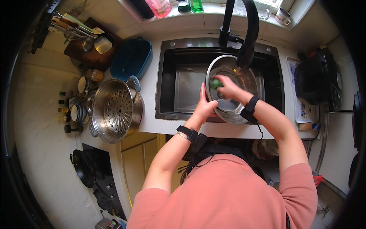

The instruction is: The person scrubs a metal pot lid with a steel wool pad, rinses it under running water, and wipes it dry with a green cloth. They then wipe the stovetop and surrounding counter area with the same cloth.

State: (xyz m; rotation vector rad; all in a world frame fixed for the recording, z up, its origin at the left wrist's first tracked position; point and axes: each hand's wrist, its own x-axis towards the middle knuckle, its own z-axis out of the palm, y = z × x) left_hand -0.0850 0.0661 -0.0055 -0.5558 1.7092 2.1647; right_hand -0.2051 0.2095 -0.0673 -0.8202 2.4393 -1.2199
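A round, shiny metal basin [233,118] stands tilted in the dark sink [187,94], its rim resting over the sink's front edge. My left hand [205,107] grips its left rim, thumb and fingers on either side. Inside the basin my right hand [228,88] presses a green scrubbing pad [216,84] near the left inner wall; hand and pad are motion-blurred. The black faucet [246,54] hangs over the basin's far side. Whether water is running from it is hard to tell.
On the left counter stand a steel steamer pot [137,114] with a perforated insert [119,111] and a blue tub [131,57]. A black appliance [317,77] sits right of the sink, on a tray [307,113]. Bottles [160,7] and a mug [283,16] line the sill.
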